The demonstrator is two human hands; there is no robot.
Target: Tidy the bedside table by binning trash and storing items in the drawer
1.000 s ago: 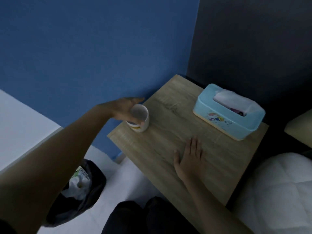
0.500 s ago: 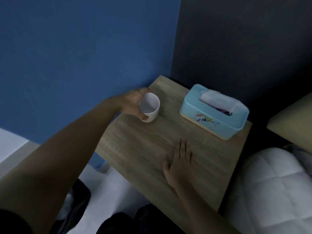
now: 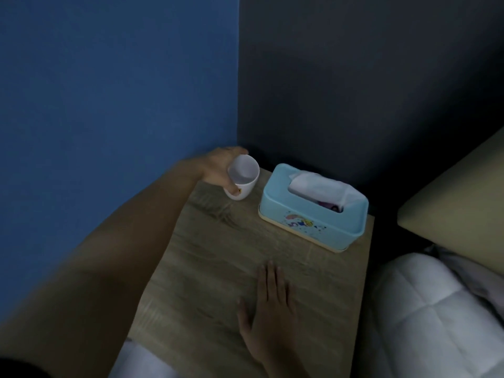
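Observation:
A white cup (image 3: pixel 243 175) with a small yellow mark stands at the back left corner of the wooden bedside table (image 3: pixel 218 257). My left hand (image 3: pixel 221 170) is wrapped around its left side, fingers closed on it. Just right of the cup sits a light blue tissue box (image 3: pixel 311 211) with white tissue poking out of its top slot. My right hand (image 3: pixel 268 309) lies flat on the tabletop near the front, fingers together, holding nothing. The drawer is out of sight.
A blue wall stands to the left and a dark wall behind the table. A white quilted duvet (image 3: pixel 436 317) and a beige headboard (image 3: pixel 463 192) lie to the right. Pale floor (image 3: pixel 141 361) shows below the table's front left edge.
My left hand has carried the cup from the table's front left corner to the back left, next to the tissue box. The view has shifted, and the dark bin bag has dropped out of sight.

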